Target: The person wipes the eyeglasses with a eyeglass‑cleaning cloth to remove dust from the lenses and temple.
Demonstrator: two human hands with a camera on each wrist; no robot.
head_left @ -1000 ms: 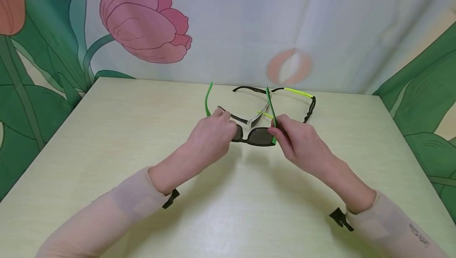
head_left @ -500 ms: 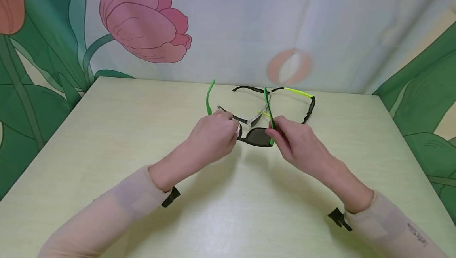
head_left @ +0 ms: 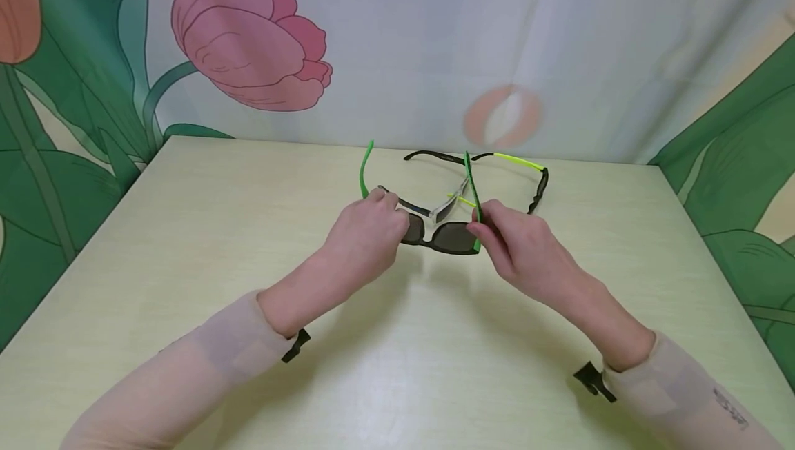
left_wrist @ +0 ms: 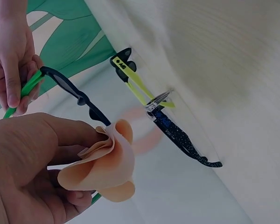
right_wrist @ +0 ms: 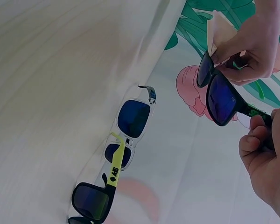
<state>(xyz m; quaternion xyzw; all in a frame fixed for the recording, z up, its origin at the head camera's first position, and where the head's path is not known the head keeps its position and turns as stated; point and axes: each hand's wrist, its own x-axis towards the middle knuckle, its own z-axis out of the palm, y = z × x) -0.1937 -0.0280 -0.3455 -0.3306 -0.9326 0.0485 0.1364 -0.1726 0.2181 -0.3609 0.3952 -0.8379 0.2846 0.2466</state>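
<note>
Left hand (head_left: 366, 236) pinches a cloth (left_wrist: 102, 168) against the green-armed sunglasses (head_left: 444, 236); right hand (head_left: 518, 246) grips their other end above the desk (head_left: 186, 229).

Your left hand (left_wrist: 28, 163) pinches a peach cloth (left_wrist: 102, 170) against the dark sunglasses (left_wrist: 74, 95).
Your right hand (left_wrist: 14, 60) grips their green arm; two more pairs (left_wrist: 168, 121) lie on the table (left_wrist: 233, 51).

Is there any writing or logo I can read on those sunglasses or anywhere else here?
"SPY", roughly: black logo on the yellow temple of the sunglasses lying on the table; blurred, so uncertain.
Small dark print on the right sleeve: too small to read.
Nothing else legible.
</note>
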